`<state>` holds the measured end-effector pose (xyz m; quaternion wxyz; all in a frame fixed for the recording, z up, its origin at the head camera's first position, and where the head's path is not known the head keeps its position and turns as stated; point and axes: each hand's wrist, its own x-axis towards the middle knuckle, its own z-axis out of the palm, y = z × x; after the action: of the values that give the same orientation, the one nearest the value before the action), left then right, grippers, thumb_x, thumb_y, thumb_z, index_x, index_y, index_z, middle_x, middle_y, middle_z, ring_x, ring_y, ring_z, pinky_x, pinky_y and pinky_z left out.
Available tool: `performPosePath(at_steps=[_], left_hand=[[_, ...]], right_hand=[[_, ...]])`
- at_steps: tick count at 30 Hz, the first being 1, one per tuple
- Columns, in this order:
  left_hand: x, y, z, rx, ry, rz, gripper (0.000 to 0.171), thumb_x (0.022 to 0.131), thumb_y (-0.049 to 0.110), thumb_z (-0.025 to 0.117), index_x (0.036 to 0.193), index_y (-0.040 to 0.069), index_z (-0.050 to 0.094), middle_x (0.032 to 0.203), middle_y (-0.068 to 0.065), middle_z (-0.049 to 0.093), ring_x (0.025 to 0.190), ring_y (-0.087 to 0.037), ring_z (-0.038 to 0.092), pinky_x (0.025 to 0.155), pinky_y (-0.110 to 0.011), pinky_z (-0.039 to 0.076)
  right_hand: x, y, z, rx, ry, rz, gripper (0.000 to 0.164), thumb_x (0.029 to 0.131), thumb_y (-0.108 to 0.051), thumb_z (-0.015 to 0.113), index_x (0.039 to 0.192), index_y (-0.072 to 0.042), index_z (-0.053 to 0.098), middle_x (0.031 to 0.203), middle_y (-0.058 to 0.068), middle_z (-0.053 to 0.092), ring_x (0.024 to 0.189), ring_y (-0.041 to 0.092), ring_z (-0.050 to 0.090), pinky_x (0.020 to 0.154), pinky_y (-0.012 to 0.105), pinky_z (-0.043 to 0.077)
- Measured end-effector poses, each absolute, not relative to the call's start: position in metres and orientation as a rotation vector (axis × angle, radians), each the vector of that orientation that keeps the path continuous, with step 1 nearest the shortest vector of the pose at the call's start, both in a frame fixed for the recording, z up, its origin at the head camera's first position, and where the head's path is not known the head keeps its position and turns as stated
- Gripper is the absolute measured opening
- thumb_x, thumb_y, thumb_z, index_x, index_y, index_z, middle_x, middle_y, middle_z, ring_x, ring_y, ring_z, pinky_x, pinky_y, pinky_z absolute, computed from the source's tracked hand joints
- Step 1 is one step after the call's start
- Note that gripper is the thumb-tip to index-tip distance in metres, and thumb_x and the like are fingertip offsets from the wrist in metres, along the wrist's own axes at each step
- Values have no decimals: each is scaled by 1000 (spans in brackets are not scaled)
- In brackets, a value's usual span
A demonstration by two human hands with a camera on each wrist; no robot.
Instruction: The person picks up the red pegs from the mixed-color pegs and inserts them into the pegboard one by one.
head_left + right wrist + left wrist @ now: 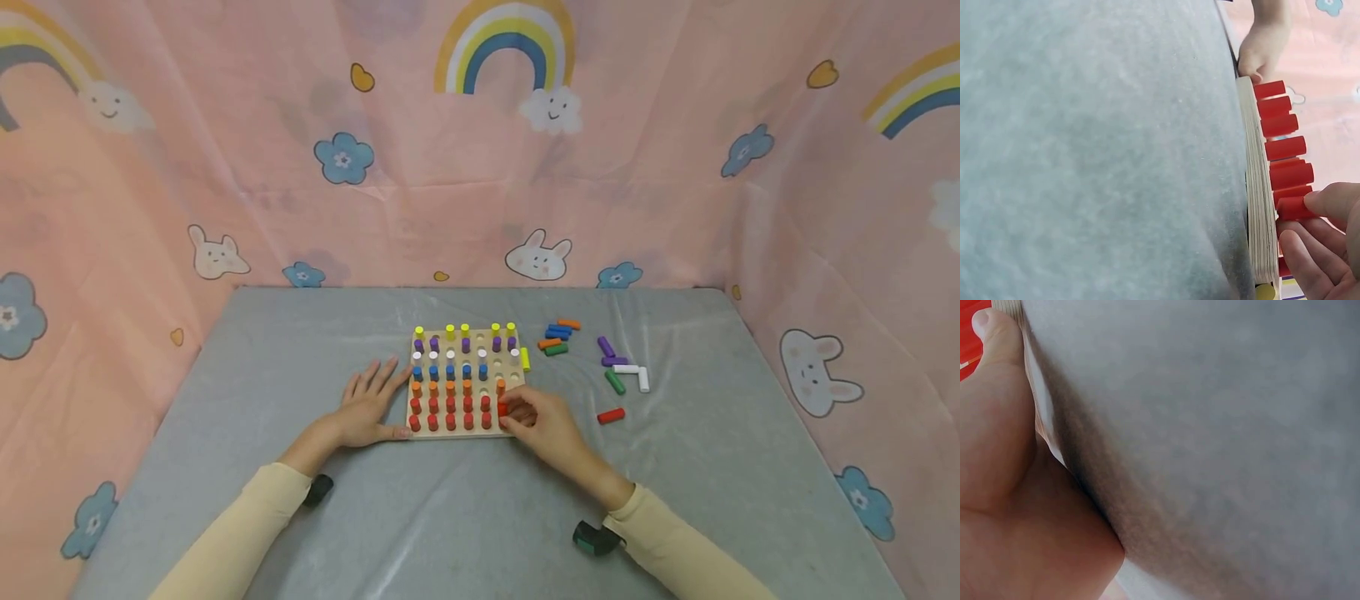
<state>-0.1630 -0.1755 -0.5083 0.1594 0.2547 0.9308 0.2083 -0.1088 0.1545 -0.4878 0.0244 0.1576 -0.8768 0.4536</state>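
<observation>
A wooden peg board (457, 433) holds upright pegs in coloured rows, yellow and purple at the far side, then white, blue and orange, with two red rows nearest me. My left hand (367, 406) lies flat with spread fingers along the board's left side, its thumb at the front left corner. At the front right of the board, my right hand (546, 422) pinches a red peg (1294, 207) between thumb and fingers. That peg's lower end is right at the board's top face, beside the other red pegs (1285, 148).
A yellow peg (525, 360) lies against the board's right edge. Farther right are loose blue, orange and green pegs (557, 350), then purple, white and green ones (626, 368) and a single red peg (611, 416). Grey cloth (712, 467) covers the table.
</observation>
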Motion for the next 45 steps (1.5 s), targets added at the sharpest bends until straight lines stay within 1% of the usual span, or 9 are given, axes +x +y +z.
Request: performPosePath(at_steps=[11,16,21,24,28,33,34,41,45], left_hand=[[-162,-175,-505,721,2658,595,108,82,68,62,161,25,3,168,-14,-5,153,-43,-9,118,-67,-5],[-164,-175,-508,730,2669,593,107,83,67,63,161,26,3,168,-14,-4,153,-43,-9,118,-67,-4],[-162,-175,-506,731,2659,599,111,79,77,57,161,23,4,168,-16,-4,153,-44,-9,118,-67,-5],[-161,-175,-503,740,2650,631,114,77,79,55,161,22,6,167,-19,-2,152,-46,-8,116,-69,-5],[-161,-175,-502,755,2655,666,112,77,80,54,161,22,7,167,-20,-1,151,-48,-7,115,-70,-5],[-163,-175,-506,743,2678,595,113,77,82,51,161,24,3,168,-17,-2,153,-45,-8,117,-68,-4],[-163,-175,-506,745,2678,600,113,77,82,52,161,23,4,168,-17,-2,153,-45,-7,117,-68,-4],[-161,-174,-499,748,2653,655,111,78,77,57,161,20,9,167,-21,0,151,-48,-6,115,-70,-5],[-159,-173,-496,746,2650,632,111,79,77,56,161,19,9,166,-22,0,151,-49,-6,116,-70,-4]], right_hand=[[-108,156,-490,593,-2685,1332,19,83,-5,78,100,-6,69,90,5,74,76,10,70,64,19,56],[-109,157,-491,617,-2673,1304,17,83,-5,78,98,-7,69,88,3,72,75,8,69,65,19,56],[-107,159,-492,664,-2657,1300,17,82,-3,78,95,-8,68,88,4,72,74,7,68,66,19,57],[-106,159,-492,668,-2655,1297,17,82,-3,78,95,-7,68,88,5,72,74,7,68,66,19,57],[-106,159,-492,663,-2659,1282,17,83,-3,78,95,-7,68,89,4,72,74,6,67,66,19,56],[-107,159,-492,642,-2670,1265,17,82,-3,79,95,-8,68,88,2,72,73,5,66,66,19,56],[-107,159,-492,638,-2672,1264,18,82,-3,79,95,-9,68,88,2,72,73,5,66,66,19,56],[-105,159,-491,606,-2699,1282,21,82,-5,79,99,-10,70,92,1,73,78,8,71,68,18,57],[-103,164,-483,563,-2731,1384,25,84,-6,78,107,-7,70,101,6,74,85,14,73,72,21,59]])
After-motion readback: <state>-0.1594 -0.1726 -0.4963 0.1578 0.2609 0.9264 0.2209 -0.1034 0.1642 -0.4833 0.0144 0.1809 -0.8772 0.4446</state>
